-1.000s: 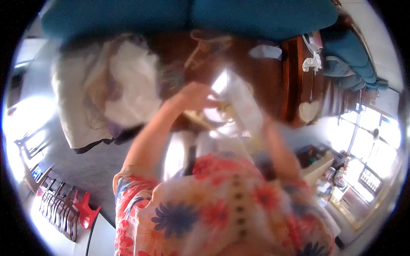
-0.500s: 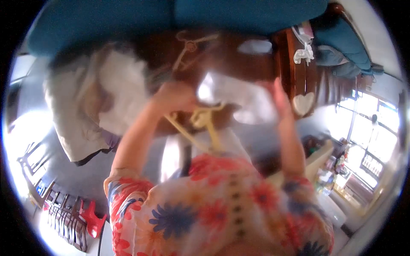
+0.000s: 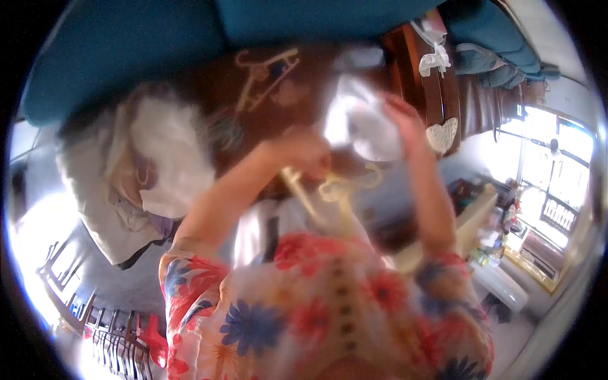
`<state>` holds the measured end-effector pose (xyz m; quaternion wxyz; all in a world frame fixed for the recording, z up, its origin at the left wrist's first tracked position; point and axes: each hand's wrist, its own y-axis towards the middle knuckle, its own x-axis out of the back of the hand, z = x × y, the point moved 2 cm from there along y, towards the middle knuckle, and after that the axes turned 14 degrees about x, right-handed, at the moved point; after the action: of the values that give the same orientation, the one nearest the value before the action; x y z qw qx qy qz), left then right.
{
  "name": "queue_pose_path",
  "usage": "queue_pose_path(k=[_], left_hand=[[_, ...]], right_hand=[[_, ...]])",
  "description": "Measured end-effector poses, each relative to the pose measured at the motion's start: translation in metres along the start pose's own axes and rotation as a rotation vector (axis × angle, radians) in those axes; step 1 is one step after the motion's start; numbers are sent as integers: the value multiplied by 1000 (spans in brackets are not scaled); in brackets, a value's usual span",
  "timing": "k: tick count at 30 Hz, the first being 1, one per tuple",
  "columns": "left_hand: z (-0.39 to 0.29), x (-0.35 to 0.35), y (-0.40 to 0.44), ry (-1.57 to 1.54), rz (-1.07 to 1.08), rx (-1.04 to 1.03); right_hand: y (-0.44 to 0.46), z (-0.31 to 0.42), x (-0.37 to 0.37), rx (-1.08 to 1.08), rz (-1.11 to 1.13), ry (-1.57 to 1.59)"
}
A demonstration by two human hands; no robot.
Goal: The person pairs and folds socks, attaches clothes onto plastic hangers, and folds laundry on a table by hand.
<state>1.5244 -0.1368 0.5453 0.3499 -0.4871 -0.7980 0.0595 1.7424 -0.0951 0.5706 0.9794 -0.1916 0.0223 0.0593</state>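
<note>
A yellow clothes hanger (image 3: 342,193) hangs below my left hand (image 3: 299,152), in front of my chest, with its hook out to the right. My left hand is closed around it, though blur hides the exact grip. A crumpled white cloth (image 3: 373,130) is between my hands, its left edge close to my left fingers. My right hand (image 3: 403,120) grips the right side of this cloth, thumb and fingers together. The cloth's kind is too blurred to tell.
Pale hangers (image 3: 263,79) lie on a dark wooden table (image 3: 304,117). White and beige clothes (image 3: 171,158) are heaped at the left. Behind is a blue sofa (image 3: 158,38); a wooden cabinet (image 3: 411,69) stands at the right. A red chair (image 3: 152,342) is at lower left.
My left hand and the yellow hanger have moved right. The white cloth is bunched closer together and raised slightly, and my right hand has closed from a flatter pose. The view has shifted a little.
</note>
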Motion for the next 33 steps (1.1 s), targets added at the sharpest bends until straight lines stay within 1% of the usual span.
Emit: queue_pose_path(k=[2, 5, 6, 8, 9, 11, 13, 14, 15, 17, 18, 19, 21, 22, 24, 25, 27, 28, 29, 31, 32, 33], left_hand=[[21, 1, -1, -88, 40, 107], [62, 19, -14, -176, 76, 274], [92, 18, -13, -117, -26, 151], [109, 36, -8, -11, -136, 293], [104, 54, -11, 36, -138, 556], [136, 72, 7, -32, -231, 645], [149, 81, 15, 257, -565, 597], [143, 84, 15, 634, -721, 650], [133, 84, 19, 398, -607, 686], [102, 72, 31, -67, -362, 738], [83, 51, 31, -393, -219, 677], [68, 22, 30, -713, -70, 602], [81, -72, 58, -1584, 316, 547], [92, -123, 77, -1810, 229, 388], [81, -152, 74, -1920, 34, 246], [77, -157, 71, -1805, -67, 270], [59, -130, 49, -1792, -121, 295], [52, -105, 31, -1896, -75, 300], [50, -87, 18, -1997, -28, 305], [56, -68, 1, -2021, -115, 166], [55, -60, -6, -2033, -158, 175], [56, -55, -13, -2018, -191, 102]], right_hand=[[1, 10, 5, 46, -15, -31], [-1, 24, 17, 121, 108, -301], [-2, 27, 24, 73, 81, -425], [0, 30, 36, 82, 124, -471], [0, 30, 41, 84, 146, -495], [1, 31, 45, 11, 198, -515], [3, 33, 48, -54, 248, -534], [3, 30, 47, -18, 355, -610], [-6, 42, 29, -37, 430, -704], [-22, 40, 10, -36, 581, -772], [-27, 36, 2, 244, 742, -940], [-38, 34, -10, 347, 824, -1023], [-54, 28, -28, 430, 990, -926], [-62, 26, -35, 475, 1004, -985], [-81, 26, -43, 544, 1029, -1106], [-89, 24, -43, 509, 978, -1111], [-100, 21, -42, 454, 867, -1118], [-104, 6, -32, 458, 746, -1131], [-106, -9, -25, 360, 647, -1082], [-108, -27, -14, 170, 448, -970], [-107, -26, -15, 154, 294, -857], [-106, -34, -13, 208, 260, -838]])
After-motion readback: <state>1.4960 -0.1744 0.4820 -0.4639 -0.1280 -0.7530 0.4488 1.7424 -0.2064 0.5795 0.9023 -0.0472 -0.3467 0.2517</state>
